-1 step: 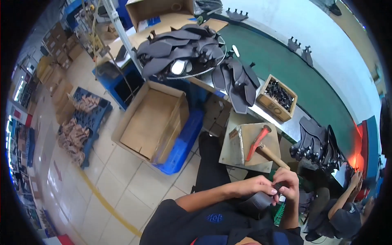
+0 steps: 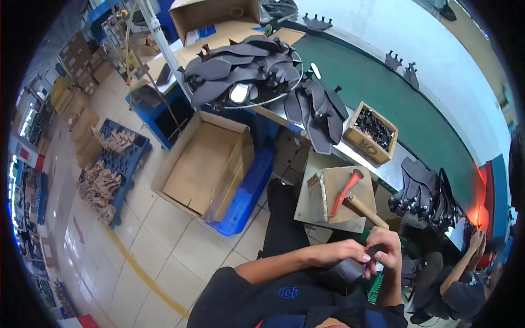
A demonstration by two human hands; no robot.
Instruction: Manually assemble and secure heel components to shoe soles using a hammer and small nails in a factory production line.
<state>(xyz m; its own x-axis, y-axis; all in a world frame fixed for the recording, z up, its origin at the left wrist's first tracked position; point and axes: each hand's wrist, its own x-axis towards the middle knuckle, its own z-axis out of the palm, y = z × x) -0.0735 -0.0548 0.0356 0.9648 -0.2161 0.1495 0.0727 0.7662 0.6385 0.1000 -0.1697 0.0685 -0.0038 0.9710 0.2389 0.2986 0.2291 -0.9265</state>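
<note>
Close to my chest, both hands work on a dark grey flat sandal-strap-like piece [image 2: 348, 270]. My left hand [image 2: 350, 251] pinches its upper edge from the left. Just beside it, my right hand [image 2: 385, 246] curls its fingers around the same end, thumb against my left fingertips. Fingers hide the gripped part. Beyond my hands, a hammer [image 2: 367, 210] with a long red head and wooden handle lies on a worn pale block [image 2: 324, 188]. The handle's end comes near my right hand.
Similar dark pieces fill a round basket [image 2: 299, 82] and lie in piles [image 2: 317, 117] along the green conveyor belt [image 2: 350, 60]. A wooden box [image 2: 363, 147] holds small black parts. An open carton [image 2: 178, 199] stands at left beside a blue bin [image 2: 240, 213]. At right, another person's hands [image 2: 477, 240] are near an orange glow.
The view has shifted very slightly, so the surroundings sit a little lower. My hands keep nearly the same hold on the dark piece.
</note>
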